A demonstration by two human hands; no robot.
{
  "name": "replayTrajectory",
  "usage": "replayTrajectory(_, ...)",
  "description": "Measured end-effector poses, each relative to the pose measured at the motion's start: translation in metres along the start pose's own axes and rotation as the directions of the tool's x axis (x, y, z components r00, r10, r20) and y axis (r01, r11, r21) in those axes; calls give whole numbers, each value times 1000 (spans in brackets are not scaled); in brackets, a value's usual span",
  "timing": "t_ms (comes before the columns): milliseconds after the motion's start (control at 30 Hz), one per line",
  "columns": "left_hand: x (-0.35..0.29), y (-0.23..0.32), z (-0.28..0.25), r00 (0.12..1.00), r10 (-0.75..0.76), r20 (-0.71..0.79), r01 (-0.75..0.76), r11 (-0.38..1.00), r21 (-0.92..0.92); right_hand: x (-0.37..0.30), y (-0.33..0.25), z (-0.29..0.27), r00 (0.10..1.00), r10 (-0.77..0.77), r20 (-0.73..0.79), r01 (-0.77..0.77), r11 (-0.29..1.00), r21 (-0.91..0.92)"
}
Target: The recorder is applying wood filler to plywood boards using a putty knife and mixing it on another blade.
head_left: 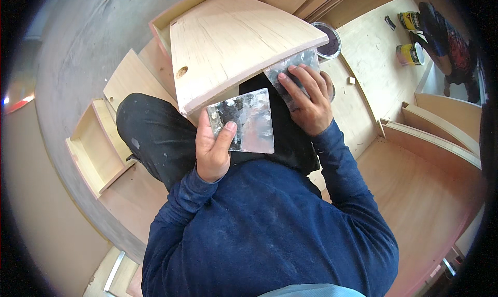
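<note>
My left hand [213, 146] grips a square metal filler spreader [251, 123] smeared with dark and pale filler, its thumb across the face. In my right hand [311, 97] is a second thin metal spreader [277, 71], with the fingers spread over its face. That spreader's upper edge meets the near edge of a pale wooden drawer front [238, 37], close to its right corner. The drawer front lies tilted above my knees and has a small brown knot near its left side. Just beyond my right hand stands a round open tin [329, 42] of dark contents, partly hidden by the wood.
Wooden drawers [98, 146] and a loose panel [137, 79] lie to my left. On the right are curved-edged wooden panels [436, 141]. Yellow-labelled cans [411, 54] stand at the upper right, beside a person [451, 48] in dark clothing.
</note>
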State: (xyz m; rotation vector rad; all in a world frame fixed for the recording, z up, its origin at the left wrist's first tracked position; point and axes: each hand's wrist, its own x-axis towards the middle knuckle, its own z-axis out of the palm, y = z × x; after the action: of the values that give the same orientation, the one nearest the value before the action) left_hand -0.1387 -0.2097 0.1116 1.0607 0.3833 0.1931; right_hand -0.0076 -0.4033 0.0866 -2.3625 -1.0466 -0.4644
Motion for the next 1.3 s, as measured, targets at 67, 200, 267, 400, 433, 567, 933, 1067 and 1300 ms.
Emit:
replayTrajectory(67,0,0,-3,999,-25,33,25,1000,17,2,-3,1,1000,11,13,-11,1000,26)
replayTrajectory(200,-1,-2,-4,1000,-4,10,4,1000,-12,-3,-2,4,999,21,39,-19,999,-29)
replayTrajectory(267,0,-4,-6,999,18,-33,-17,1000,14,-3,-6,1,998,23,52,-22,999,-23)
replayTrajectory(400,1,-6,-4,999,37,16,-37,999,-37,2,-6,1,999,1,-34,-2,1000,-27)
replayTrajectory(433,1,-3,-3,1000,2,6,-1,999,-54,3,-6,1,999,2,-36,-3,1000,-29)
replayTrajectory(567,0,3,8,993,-117,-32,106,964,-243,9,-9,-14,997,27,68,-29,999,39)
replayTrajectory(933,10,14,54,986,-91,-138,55,968,-244,-8,-61,-49,995,71,-75,-15,819,574)
replayTrajectory(1067,6,20,49,988,6,-156,-43,971,-236,-15,-39,-55,997,75,3,-72,944,322)
replayTrajectory(1300,6,19,40,938,337,-86,-292,896,334,14,-44,-78,999,11,35,-16,988,153)
